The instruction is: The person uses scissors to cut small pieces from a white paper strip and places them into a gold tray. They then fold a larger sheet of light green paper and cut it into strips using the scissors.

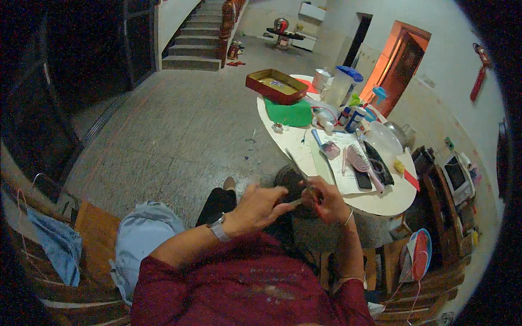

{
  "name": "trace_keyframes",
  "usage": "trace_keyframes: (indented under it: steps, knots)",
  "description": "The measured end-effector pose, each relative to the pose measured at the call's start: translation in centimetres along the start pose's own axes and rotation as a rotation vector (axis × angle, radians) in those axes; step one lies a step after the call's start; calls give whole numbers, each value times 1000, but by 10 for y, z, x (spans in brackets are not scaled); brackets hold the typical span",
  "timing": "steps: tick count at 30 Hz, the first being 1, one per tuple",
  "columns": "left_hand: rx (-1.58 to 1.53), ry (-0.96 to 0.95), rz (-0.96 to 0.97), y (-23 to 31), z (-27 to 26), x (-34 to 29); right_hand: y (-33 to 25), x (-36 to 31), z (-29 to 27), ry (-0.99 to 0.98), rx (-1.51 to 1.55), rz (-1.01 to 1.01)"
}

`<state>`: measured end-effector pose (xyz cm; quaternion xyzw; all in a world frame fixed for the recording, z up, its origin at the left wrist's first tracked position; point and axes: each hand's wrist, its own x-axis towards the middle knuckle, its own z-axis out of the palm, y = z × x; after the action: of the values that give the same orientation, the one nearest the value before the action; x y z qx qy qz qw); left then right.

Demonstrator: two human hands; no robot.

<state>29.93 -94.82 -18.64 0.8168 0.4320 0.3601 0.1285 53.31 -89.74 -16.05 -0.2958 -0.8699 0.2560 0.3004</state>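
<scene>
My left hand (254, 207), with a watch on its wrist, is in front of my chest, its thumb and fingers closed toward a small pale strip (296, 202). What exactly it pinches is too small to make out. Just to the right, my right hand (326, 201) is closed round a long, thin, greyish blade-like thing (296, 163) that points up and away, past the table's near edge. Its kind is not clear. The two hands are close together, above a dark round shape (290, 182) below them.
At the right stands a white oval table (375, 204) bearing a red box (274, 87), a green sheet (288, 112), a pink hairbrush (359, 160), a phone (363, 180) and a blue-lidded container (340, 87). A light-blue backpack (144, 233) sits on a wooden bench (92, 225) at my left.
</scene>
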Motion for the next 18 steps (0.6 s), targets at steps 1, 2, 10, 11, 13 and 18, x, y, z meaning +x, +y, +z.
trace_keyframes:
  steps: [1, 2, 10, 11, 13, 18]
  knots:
    - [-111, -130, -47, -5, 3, -1, -1, 0, -1, -25, 25, 15]
    - [-158, -139, -62, -8, 5, -2, -2, -1, -2, -50, 52, 31]
    - [-385, -100, -223, 1, 0, -2, -20, 10, -4, 26, 127, 137]
    - [-352, -95, -223, 3, -1, 0, -11, 10, 1, 42, 122, 104]
    - [-358, -91, -213, 17, -4, 6, 5, 6, 3, 105, 47, 16]
    - [-696, -61, -428, -9, 22, -7, 0, 8, 1, 176, 281, 109]
